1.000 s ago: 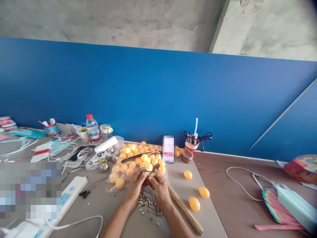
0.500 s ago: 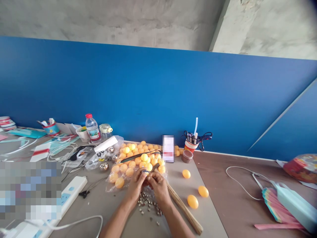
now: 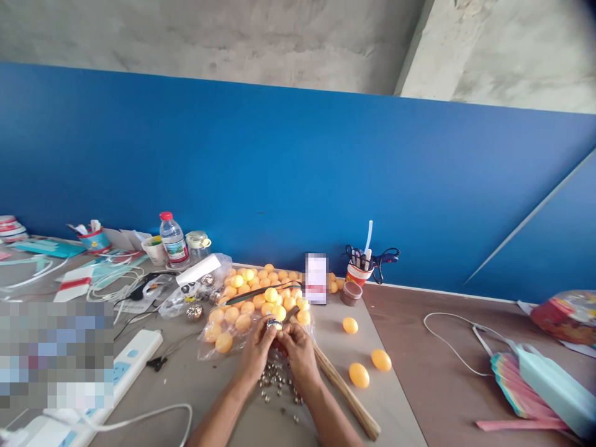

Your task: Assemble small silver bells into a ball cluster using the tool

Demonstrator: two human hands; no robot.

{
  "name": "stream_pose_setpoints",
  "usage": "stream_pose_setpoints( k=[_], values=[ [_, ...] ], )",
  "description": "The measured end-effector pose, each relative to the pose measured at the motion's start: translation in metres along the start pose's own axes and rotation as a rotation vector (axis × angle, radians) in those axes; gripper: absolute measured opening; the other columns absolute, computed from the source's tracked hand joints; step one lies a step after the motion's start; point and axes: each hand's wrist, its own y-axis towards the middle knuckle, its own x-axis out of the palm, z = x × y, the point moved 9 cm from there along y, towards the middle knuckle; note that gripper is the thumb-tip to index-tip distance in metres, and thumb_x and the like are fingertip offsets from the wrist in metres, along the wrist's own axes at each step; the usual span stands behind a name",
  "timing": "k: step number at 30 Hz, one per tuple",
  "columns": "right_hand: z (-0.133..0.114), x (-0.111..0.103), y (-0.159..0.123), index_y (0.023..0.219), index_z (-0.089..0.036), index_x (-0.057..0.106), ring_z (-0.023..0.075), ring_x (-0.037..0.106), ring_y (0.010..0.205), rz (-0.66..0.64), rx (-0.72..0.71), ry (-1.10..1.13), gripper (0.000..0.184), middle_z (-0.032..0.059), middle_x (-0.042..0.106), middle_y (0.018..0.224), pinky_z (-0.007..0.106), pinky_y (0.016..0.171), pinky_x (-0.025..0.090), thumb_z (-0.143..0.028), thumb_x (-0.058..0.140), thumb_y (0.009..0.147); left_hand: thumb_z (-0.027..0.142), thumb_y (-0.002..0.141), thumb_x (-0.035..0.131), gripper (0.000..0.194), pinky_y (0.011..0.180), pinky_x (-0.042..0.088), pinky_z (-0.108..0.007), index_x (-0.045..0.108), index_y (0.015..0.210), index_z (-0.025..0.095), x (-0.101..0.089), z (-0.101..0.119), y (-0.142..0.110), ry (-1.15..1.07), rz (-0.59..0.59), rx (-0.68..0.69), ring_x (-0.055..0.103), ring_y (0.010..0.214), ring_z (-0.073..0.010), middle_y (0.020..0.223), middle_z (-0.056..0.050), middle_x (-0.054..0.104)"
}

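Note:
Between the fingertips of both hands is a small ball partly covered with shiny silver studs point(image 3: 274, 324). My left hand point(image 3: 255, 349) is closed on its left side. My right hand point(image 3: 298, 349) pinches at its right edge, the fingertips close together; whether they also hold a loose stud is hidden. Below the hands, many small metal studs point(image 3: 274, 376) lie scattered on the grey table. Just beyond is a clear plastic bag of orange table tennis balls point(image 3: 242, 322). A finished-looking silver-studded ball point(image 3: 194, 312) rests to the left.
A wooden stick point(image 3: 347, 392) lies right of my right forearm, near loose orange balls point(image 3: 359, 375). A phone point(image 3: 317, 279) stands upright at the back. A power strip point(image 3: 128, 366), cables and a water bottle point(image 3: 174, 241) are on the left. A blue partition point(image 3: 288, 167) rises behind.
The hands stay nearly in place around the ball. More of its silver-studded surface shows now. The nearest loose orange ball has shifted slightly up and left.

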Motion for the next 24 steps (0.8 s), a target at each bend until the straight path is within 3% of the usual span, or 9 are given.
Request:
stream_pose_setpoints(
  k=[7, 12, 16, 21, 24],
  values=[
    [0.004, -0.001, 0.001, 0.06, -0.02, 0.047, 0.0085, 0.033, 0.047, 0.024, 0.022, 0.075, 0.034, -0.007, 0.043, 0.05, 0.023, 0.048, 0.028, -0.043, 0.071, 0.069, 0.055, 0.077, 0.06, 0.038, 0.089, 0.049, -0.043, 0.067, 0.091, 0.02, 0.001, -0.003, 0.0, -0.091, 0.025, -0.031, 0.064, 0.097, -0.0283, 0.096, -0.008, 0.072],
    [-0.001, -0.003, 0.004, 0.061, -0.019, 0.051, 0.0088, 0.035, 0.046, -0.039, 0.006, 0.048, 0.031, -0.0061, 0.043, 0.048, 0.023, 0.049, 0.03, -0.044, 0.064, 0.074, 0.058, 0.07, 0.068, 0.044, 0.059, 0.05, -0.033, 0.064, 0.089, 0.018, 0.006, -0.02, 0.001, -0.558, 0.046, -0.277, 0.063, 0.066, -0.0204, 0.078, -0.005, 0.07],
    [-0.018, 0.004, -0.002, 0.063, -0.019, 0.059, 0.0129, 0.049, 0.059, -0.122, -0.138, -0.323, 0.009, -0.0022, 0.054, 0.061, 0.025, 0.059, 0.039, -0.021, 0.06, 0.072, 0.052, 0.063, 0.078, 0.044, 0.055, 0.048, -0.028, 0.062, 0.08, 0.014, 0.003, -0.019, 0.001, -0.778, 0.09, -0.359, 0.06, 0.058, -0.0163, 0.067, -0.004, 0.066],
    [-0.02, 0.038, -0.025, 0.076, -0.021, 0.071, 0.0202, 0.058, 0.082, -0.366, -0.333, -0.899, 0.02, 0.0038, 0.065, 0.081, 0.03, 0.074, 0.041, -0.009, 0.056, 0.068, 0.052, 0.064, 0.077, 0.044, 0.051, 0.045, -0.025, 0.06, 0.077, 0.014, -0.003, -0.017, 0.001, -0.825, 0.101, -0.367, 0.056, 0.052, -0.0122, 0.071, -0.004, 0.067],
    [-0.014, 0.047, -0.031, 0.08, -0.022, 0.073, 0.0237, 0.058, 0.089, -0.406, -0.37, -1.14, 0.022, 0.0066, 0.067, 0.088, 0.032, 0.076, 0.038, -0.01, 0.058, 0.07, 0.052, 0.063, 0.078, 0.044, 0.053, 0.045, -0.025, 0.058, 0.075, 0.014, -0.002, -0.016, 0.0, -0.832, 0.089, -0.366, 0.057, 0.052, -0.0119, 0.071, -0.004, 0.067]
  ],
)
